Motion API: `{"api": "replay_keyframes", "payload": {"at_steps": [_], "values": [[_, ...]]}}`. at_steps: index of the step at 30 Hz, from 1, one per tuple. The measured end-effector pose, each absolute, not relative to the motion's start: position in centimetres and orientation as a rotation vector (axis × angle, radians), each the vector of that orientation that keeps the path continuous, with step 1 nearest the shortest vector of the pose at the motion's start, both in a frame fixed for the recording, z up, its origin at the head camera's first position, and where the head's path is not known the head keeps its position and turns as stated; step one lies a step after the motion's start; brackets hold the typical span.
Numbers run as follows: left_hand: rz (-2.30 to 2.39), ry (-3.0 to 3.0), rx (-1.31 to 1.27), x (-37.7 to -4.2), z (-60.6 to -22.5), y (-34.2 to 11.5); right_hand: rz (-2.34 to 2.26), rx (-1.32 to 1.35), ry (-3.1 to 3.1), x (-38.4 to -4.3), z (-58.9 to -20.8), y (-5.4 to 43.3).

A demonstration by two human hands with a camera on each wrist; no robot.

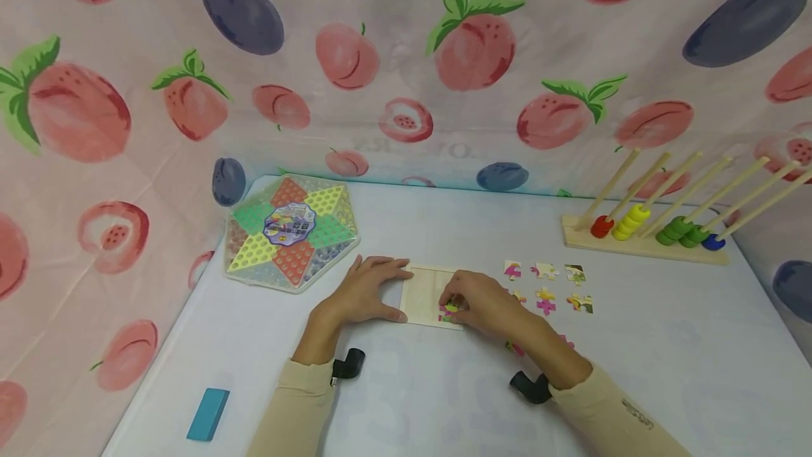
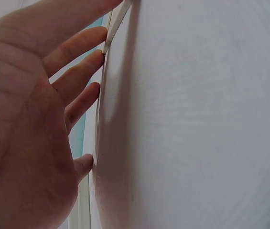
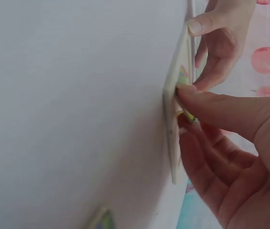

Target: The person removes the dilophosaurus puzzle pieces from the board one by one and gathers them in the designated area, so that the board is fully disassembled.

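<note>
A shallow light-wood puzzle tray (image 1: 420,295) lies on the white table in the head view. My left hand (image 1: 363,290) rests at its left side, fingers spread and thumb extended, the tips touching the frame. Over the tray's right part, my right hand (image 1: 491,303) pinches a small jigsaw piece (image 3: 189,116) between thumb and fingers. Pink and green printed cardboard (image 1: 447,309) shows under those fingers near the lower right corner. The right wrist view shows the held piece tilted against the frame, with a coloured patch (image 3: 183,74) inside the tray beyond it. My fingers partly hide both.
Several loose jigsaw pieces (image 1: 545,302) lie right of the tray, some under my right forearm. A hexagonal Chinese checkers board (image 1: 326,230) sits at the back left. A wooden peg rack with coloured beads (image 1: 647,245) stands back right. A blue block (image 1: 208,415) lies front left.
</note>
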State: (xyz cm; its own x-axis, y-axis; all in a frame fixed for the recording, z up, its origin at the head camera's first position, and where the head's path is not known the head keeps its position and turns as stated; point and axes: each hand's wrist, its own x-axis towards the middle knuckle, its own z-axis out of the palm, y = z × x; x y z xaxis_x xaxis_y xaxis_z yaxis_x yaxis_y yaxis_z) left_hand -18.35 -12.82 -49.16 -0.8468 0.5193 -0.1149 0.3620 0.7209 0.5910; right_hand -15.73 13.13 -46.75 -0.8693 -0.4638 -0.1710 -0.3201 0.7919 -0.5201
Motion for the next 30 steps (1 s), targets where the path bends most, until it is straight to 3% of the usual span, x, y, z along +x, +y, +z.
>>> {"api": "replay_keyframes", "payload": {"at_steps": [30], "values": [[0.825, 2.655, 0.702, -18.4, -49.2, -12.8, -0.922, -0.679, 2.593, -15.4, -46.7, 14.5]]}}
